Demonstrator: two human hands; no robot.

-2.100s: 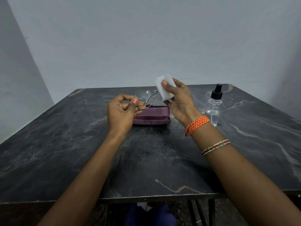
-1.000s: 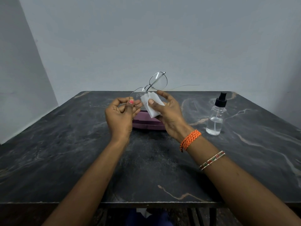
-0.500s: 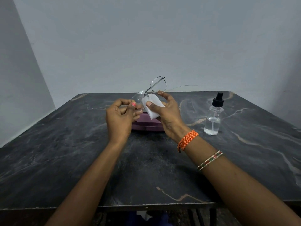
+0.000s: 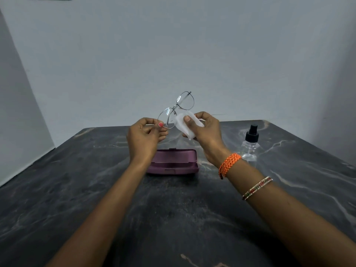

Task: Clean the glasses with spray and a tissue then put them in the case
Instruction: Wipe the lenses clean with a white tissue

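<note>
Thin metal-framed glasses (image 4: 176, 109) are held up above the table, tilted, one lens higher than the other. My left hand (image 4: 143, 137) pinches the lower lens rim at its left edge. My right hand (image 4: 204, 134) holds a folded white tissue (image 4: 185, 127) just right of that lower lens, close to it; whether it touches the lens I cannot tell. A purple glasses case (image 4: 173, 161) lies shut on the table below my hands. A clear spray bottle (image 4: 250, 144) with a black nozzle stands upright to the right.
A dark marble-patterned table (image 4: 77, 189) fills the lower view, with its near edge at the bottom. A plain pale wall (image 4: 173, 54) rises behind the far edge and at the left.
Both hands have lifted the glasses and tissue higher above the case. The tissue has slid from over the lower lens to its right side. The camera has tilted, so the case now shows fully.
</note>
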